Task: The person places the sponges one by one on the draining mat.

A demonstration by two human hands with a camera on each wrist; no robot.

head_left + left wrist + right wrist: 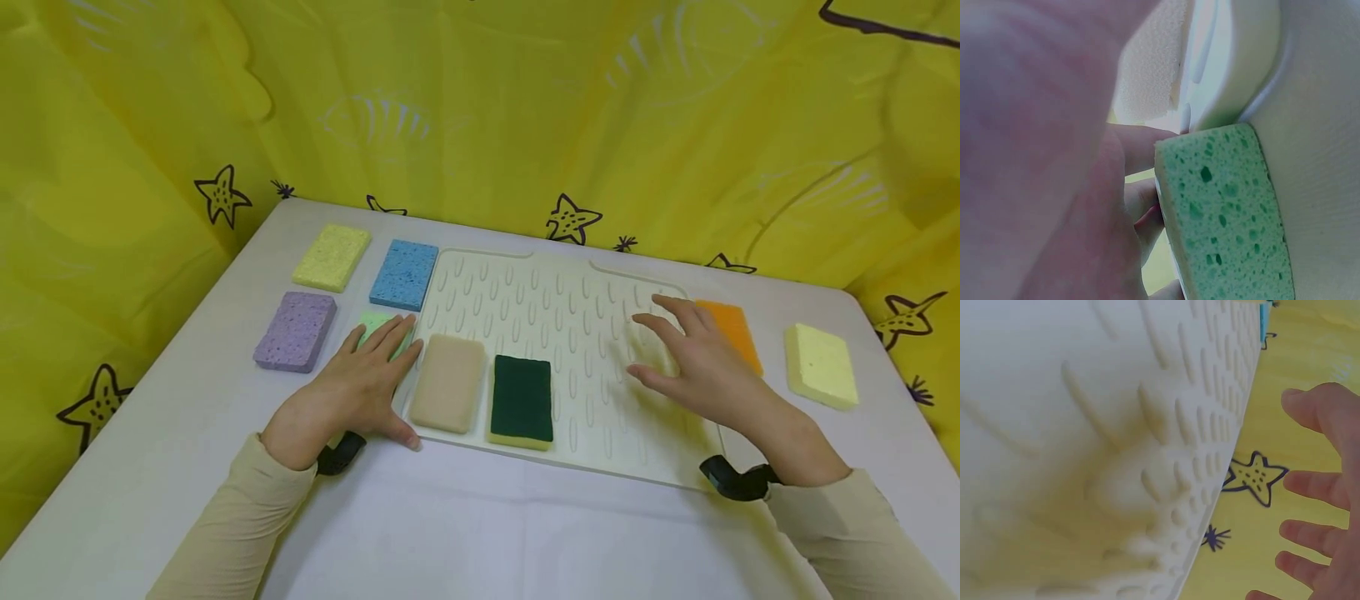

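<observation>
My left hand (363,382) is spread over a light green sponge (375,322), hiding most of it. Seen from the left wrist, the fingers reach along the far side of this pitted green sponge (1225,212), and its thumb is apart from it. Just right of that hand, a beige sponge (448,383) and a dark green scouring sponge (521,398) lie on a cream ridged mat (592,417). Above the mat's right side hovers my right hand (701,358), fingers apart and holding nothing. The right wrist view shows this hand (1329,487) clear of the mat's surface.
Yellow (332,258), blue (405,275) and purple (297,332) sponges lie left of the mat. On the right are an orange sponge (731,333), partly behind my hand, and a pale yellow sponge (821,365). A patterned yellow curtain (480,125) hangs behind the white table (480,533).
</observation>
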